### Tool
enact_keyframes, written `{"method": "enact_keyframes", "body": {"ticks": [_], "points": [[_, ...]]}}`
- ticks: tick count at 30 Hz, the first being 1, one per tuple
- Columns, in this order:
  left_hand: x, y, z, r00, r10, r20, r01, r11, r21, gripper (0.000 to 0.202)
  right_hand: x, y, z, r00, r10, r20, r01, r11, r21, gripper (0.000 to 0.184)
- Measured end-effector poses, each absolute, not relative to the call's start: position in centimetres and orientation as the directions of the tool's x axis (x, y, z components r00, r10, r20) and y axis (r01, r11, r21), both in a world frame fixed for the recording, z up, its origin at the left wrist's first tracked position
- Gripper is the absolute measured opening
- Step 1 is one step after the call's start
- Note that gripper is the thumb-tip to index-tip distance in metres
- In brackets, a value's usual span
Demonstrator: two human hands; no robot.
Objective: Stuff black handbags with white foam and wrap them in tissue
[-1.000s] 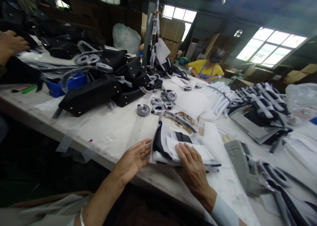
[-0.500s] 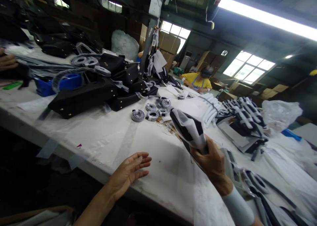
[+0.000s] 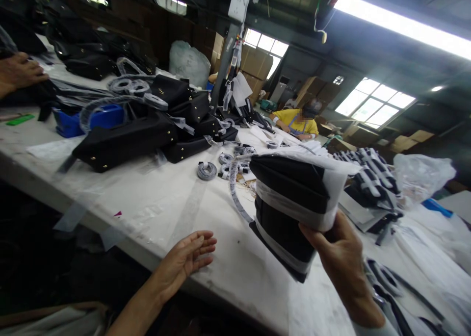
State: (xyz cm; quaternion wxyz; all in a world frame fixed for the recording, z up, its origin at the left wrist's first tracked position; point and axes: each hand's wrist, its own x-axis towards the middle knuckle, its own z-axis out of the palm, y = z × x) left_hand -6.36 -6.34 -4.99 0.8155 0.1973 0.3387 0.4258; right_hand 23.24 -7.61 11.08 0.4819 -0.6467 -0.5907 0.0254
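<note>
My right hand grips the right end of a black bag, held up above the table. White wrapping bands cross the bag, and a wrapped grey handle strap curves off its left side. My left hand hovers by the table's front edge with fingers stretched out and nothing in it. Behind the bag, several coiled, wrapped straps lie in a cluster, the nearest being a grey coil. The held bag hides part of that cluster.
Black bags are piled at the left around a blue bin. At the far left another person's hand rests on black material. Wrapped black-and-white rolls and a clear plastic bag lie right. A person in yellow sits at the back.
My right hand has turned the bag so its broad side now shows, with the strap swinging out left. My left hand has shifted slightly left. The other person's hand at far left reaches further in.
</note>
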Motion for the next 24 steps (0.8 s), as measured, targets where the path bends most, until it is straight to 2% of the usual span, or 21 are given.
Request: {"method": "enact_keyframes", "body": {"ticks": [3, 5, 7, 9, 12, 16, 19, 22, 24], "points": [[-6.6, -6.4, -5.0, 0.414, 0.831, -0.371, -0.576, 0.555, 0.600, 0.042, 22.8, -8.2, 9.8, 0.158, 0.778, 0.609, 0.803, 0.258, -0.538, 0.041], [-6.8, -6.5, -4.7, 0.445, 0.826, -0.347, -0.601, 0.562, 0.568, 0.048, 22.2, -8.6, 8.7, -0.033, 0.752, 0.658, 0.843, 0.374, -0.386, 0.037], [-7.0, -6.6, -4.0, 0.492, 0.815, -0.306, -0.634, 0.576, 0.516, 0.055, 21.4, -9.1, 7.5, -0.270, 0.698, 0.663, 0.818, 0.530, -0.223, 0.041], [-7.3, -6.9, -3.1, 0.525, 0.808, -0.265, -0.661, 0.584, 0.470, 0.062, 20.5, -9.4, 6.3, -0.484, 0.628, 0.610, 0.736, 0.669, -0.105, 0.049], [-7.6, -7.5, -2.2, 0.509, 0.811, -0.289, -0.672, 0.584, 0.456, 0.068, 19.0, -10.1, 4.0, -0.651, 0.585, 0.483, 0.664, 0.747, -0.009, 0.051], [-7.8, -8.3, -2.8, 0.400, 0.826, -0.396, -0.626, 0.562, 0.540, 0.070, 17.6, -11.3, 1.1, -0.683, 0.639, 0.355, 0.682, 0.731, -0.002, 0.042], [-7.9, -8.5, -3.3, 0.363, 0.857, -0.365, -0.577, 0.515, 0.634, 0.068, 17.4, -11.7, 0.4, -0.669, 0.674, 0.313, 0.691, 0.719, -0.071, 0.036], [-7.7, -8.1, -3.3, 0.351, 0.878, -0.326, -0.511, 0.471, 0.719, 0.072, 18.4, -10.8, 1.0, -0.619, 0.703, 0.350, 0.700, 0.696, -0.161, 0.033], [-7.4, -7.6, -3.0, 0.330, 0.896, -0.296, -0.459, 0.426, 0.780, 0.074, 19.6, -9.7, 1.6, -0.522, 0.746, 0.413, 0.749, 0.633, -0.197, 0.032]]}}
